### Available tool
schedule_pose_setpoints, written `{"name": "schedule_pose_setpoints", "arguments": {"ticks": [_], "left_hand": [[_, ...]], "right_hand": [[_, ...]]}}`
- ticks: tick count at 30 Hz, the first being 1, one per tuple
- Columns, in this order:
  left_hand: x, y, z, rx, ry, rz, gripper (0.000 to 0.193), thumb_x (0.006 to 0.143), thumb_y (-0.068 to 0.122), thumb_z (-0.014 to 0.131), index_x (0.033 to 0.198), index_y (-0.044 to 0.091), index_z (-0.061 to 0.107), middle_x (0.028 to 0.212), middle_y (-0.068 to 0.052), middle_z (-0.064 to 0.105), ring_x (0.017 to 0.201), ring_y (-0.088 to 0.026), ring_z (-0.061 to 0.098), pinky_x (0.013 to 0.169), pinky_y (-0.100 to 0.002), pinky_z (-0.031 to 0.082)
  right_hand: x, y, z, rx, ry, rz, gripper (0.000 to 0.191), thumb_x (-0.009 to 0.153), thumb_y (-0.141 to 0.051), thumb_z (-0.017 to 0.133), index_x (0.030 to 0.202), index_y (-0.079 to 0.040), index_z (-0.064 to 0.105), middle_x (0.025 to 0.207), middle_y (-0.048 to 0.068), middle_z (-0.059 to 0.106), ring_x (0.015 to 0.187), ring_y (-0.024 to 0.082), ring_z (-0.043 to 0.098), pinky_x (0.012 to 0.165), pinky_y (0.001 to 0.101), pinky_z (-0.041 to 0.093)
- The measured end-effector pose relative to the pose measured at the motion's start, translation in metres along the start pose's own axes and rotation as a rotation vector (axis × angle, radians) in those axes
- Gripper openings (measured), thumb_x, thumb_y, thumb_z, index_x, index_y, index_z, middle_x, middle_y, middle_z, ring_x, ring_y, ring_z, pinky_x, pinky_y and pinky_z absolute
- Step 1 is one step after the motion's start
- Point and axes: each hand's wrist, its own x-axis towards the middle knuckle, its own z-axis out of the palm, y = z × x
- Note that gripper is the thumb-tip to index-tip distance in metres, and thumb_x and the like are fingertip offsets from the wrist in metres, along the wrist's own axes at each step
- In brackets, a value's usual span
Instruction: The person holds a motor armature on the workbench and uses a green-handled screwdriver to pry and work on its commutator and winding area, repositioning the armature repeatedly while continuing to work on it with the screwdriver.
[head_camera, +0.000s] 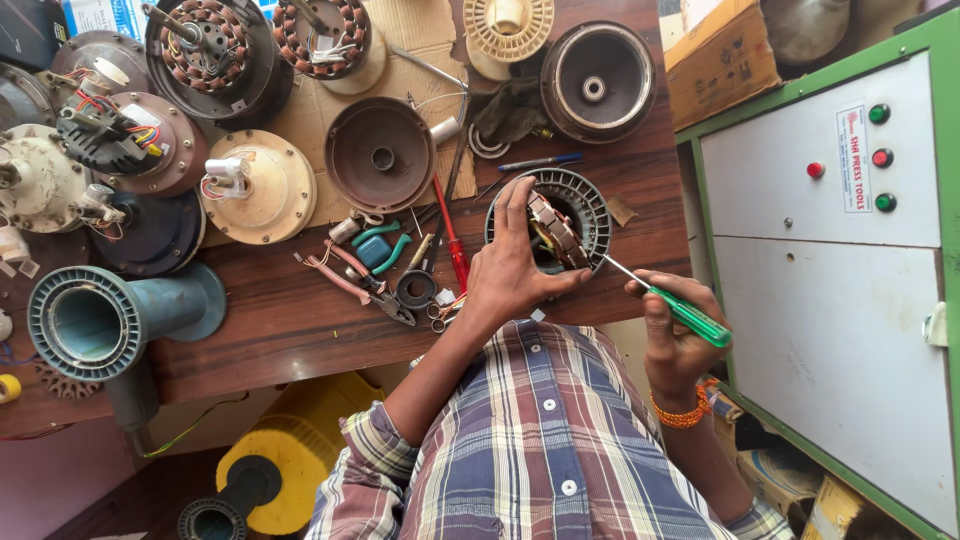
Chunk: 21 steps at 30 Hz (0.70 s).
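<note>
My left hand (515, 265) grips a round grey slotted stator ring (585, 200) with a laminated core and copper windings, holding it on the brown wooden table (290, 320) near its front edge. My right hand (672, 335) holds a green-handled screwdriver (690, 315); its metal shaft points up-left, with the tip at the core inside the ring. An orange bead bracelet (682, 412) sits on my right wrist.
Fan motor covers, wound stators and a dark rotor shell (597, 80) crowd the back and left of the table. Pliers, a red screwdriver (452, 240) and a tape roll lie left of my left hand. A green-framed white cabinet (830, 300) stands at the right. A teal pipe fitting (100, 320) lies at the left.
</note>
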Motion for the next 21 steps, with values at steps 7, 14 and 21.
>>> {"name": "schedule_pose_setpoints", "arguments": {"ticks": [7, 14, 21], "left_hand": [[0.002, 0.001, 0.007, 0.030, 0.043, 0.012, 0.130, 0.059, 0.053, 0.093, 0.157, 0.019, 0.015, 0.160, -0.013, 0.032, 0.123, -0.042, 0.064, 0.087, -0.054, 0.061], [-0.001, 0.003, 0.008, 0.003, 0.089, 0.004, 0.124, 0.060, 0.052, 0.095, 0.156, 0.019, 0.022, 0.159, -0.014, 0.036, 0.123, -0.042, 0.064, 0.090, -0.054, 0.061], [-0.002, 0.004, 0.006, -0.037, 0.097, -0.013, 0.118, 0.060, 0.040, 0.097, 0.153, 0.019, 0.027, 0.158, -0.009, 0.038, 0.123, -0.039, 0.065, 0.090, -0.053, 0.061]], "right_hand": [[0.000, -0.003, 0.004, -0.040, -0.040, -0.084, 0.019, 0.105, -0.011, 0.069, 0.117, 0.002, 0.064, 0.115, 0.018, 0.072, 0.100, 0.022, 0.073, 0.086, 0.0290, 0.062], [0.018, -0.009, 0.025, -0.198, -0.111, -0.204, 0.018, 0.100, -0.009, 0.073, 0.114, 0.000, 0.066, 0.111, 0.015, 0.074, 0.104, 0.024, 0.075, 0.090, 0.0319, 0.062], [0.015, -0.007, 0.025, -0.187, -0.144, -0.210, 0.020, 0.098, -0.009, 0.075, 0.113, 0.000, 0.066, 0.110, 0.016, 0.075, 0.101, 0.024, 0.076, 0.085, 0.0309, 0.063]]}}
